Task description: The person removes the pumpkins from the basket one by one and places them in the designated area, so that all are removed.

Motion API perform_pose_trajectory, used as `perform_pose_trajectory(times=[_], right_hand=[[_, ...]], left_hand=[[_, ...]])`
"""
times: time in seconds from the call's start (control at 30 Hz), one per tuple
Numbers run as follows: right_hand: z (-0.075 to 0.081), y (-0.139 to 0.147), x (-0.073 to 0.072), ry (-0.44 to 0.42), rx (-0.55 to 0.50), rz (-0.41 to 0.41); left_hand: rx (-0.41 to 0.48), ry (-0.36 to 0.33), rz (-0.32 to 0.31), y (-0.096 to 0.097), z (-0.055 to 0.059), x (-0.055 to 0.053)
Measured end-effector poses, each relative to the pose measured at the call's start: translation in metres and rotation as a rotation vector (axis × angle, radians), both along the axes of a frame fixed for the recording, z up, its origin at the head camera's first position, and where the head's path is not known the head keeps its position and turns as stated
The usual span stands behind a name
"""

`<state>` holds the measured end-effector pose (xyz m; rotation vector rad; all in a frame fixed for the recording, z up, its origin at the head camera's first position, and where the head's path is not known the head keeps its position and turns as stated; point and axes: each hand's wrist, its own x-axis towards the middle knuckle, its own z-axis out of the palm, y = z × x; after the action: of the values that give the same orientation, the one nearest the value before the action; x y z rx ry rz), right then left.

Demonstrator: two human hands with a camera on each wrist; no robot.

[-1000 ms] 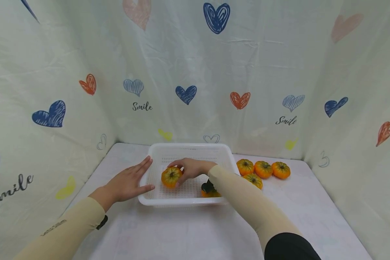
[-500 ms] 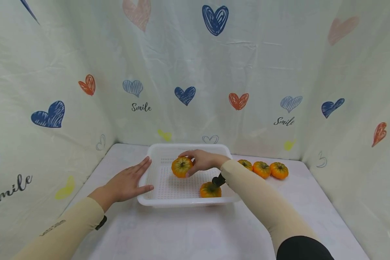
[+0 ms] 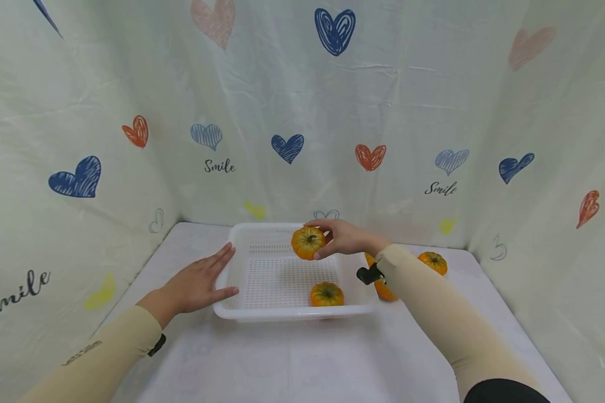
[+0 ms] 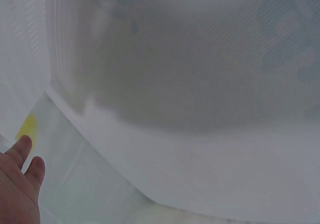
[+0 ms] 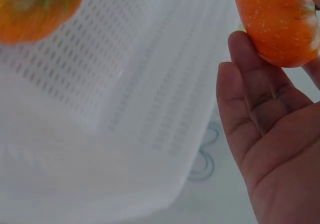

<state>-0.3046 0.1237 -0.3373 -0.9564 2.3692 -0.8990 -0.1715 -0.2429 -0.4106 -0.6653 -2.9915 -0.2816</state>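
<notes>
My right hand (image 3: 347, 237) grips a small orange pumpkin (image 3: 308, 243) between thumb and fingers, held above the back right part of a white plastic basket (image 3: 294, 312). The right wrist view shows the same pumpkin (image 5: 276, 22) with fingers along its underside. A second small pumpkin (image 3: 326, 294) lies in the basket at the front right. My left hand (image 3: 196, 285) has its fingers straight and rests against the basket's left rim. In the left wrist view only part of the left hand (image 4: 20, 184) shows, at the lower left.
To the right of the basket, more small pumpkins lie on the white-covered table (image 3: 282, 364); the right forearm partly hides them. One pumpkin (image 3: 433, 263) shows at the far right. A white curtain (image 3: 302, 84) with printed hearts encloses the table's back and sides.
My right hand has lifted the pumpkin from the left part of the basket and carried it right and back. The front right pumpkin is now uncovered. The left hand has stayed put.
</notes>
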Motion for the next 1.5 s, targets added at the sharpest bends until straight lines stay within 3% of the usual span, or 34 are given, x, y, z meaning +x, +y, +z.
perform_pose_trajectory(times=[0.23,0.6,0.97,1.27,1.5], right_hand=[[0.013,0.040,0.006,0.011,-0.027,-0.083],[0.013,0.100,0.018,0.070,-0.031,-0.199],[-0.002,0.151,0.031,0.105,-0.060,-0.268],[-0.020,0.188,0.043,0.021,-0.068,-0.383],[-0.041,0.210,0.050,0.012,-0.040,-0.461]], left_hand=[[-0.014,-0.004,0.007,0.000,0.000,0.000],[-0.015,-0.018,0.014,0.001,0.001,0.000],[-0.013,-0.019,0.018,0.001,0.000,0.000],[-0.011,-0.018,0.023,0.001,0.000,-0.001],[-0.011,-0.011,0.022,0.001,-0.002,-0.001]])
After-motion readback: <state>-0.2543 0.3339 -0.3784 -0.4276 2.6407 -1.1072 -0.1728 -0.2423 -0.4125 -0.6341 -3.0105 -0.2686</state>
